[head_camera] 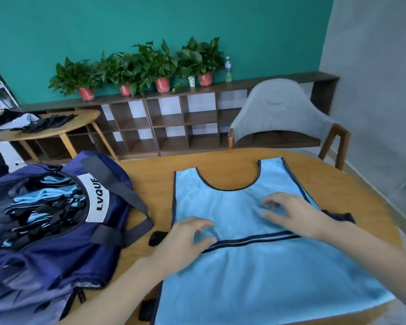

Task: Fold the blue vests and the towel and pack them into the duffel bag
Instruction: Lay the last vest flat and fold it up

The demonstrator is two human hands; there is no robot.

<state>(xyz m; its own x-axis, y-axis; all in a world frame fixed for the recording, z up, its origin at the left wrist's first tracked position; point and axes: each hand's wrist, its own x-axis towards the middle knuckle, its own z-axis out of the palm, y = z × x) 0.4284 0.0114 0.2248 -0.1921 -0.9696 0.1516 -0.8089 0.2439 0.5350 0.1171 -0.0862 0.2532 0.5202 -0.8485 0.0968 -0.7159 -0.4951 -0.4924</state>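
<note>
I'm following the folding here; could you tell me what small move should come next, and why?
Probably fold one side of the vest inward. It lies spread flat on the table, both hands (left, right) on its middle, while the duffel bag sits open beside it.

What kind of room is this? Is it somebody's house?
Probably an office lounge or activity room, not clearly a home. A long low cubby shelf runs along the teal wall with a row of potted plants on top, and there are round wooden tables with a padded chair.
</note>
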